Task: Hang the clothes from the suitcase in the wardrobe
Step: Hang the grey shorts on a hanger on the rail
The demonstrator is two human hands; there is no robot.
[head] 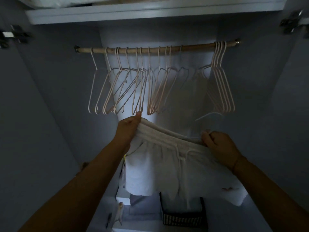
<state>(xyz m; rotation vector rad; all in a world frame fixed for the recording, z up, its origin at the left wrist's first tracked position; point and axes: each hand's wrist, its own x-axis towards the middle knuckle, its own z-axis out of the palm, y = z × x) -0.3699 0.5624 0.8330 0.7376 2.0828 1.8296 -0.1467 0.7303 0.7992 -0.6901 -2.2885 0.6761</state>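
We hold the white shorts (167, 164) by the waistband: left hand (128, 129) pinching at 10 o'clock, right hand (219, 144) gripping at 2 o'clock.

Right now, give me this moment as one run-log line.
left hand: grips shorts waistband | right hand: grips shorts waistband | shorts: spread below rail | hangers: on rail
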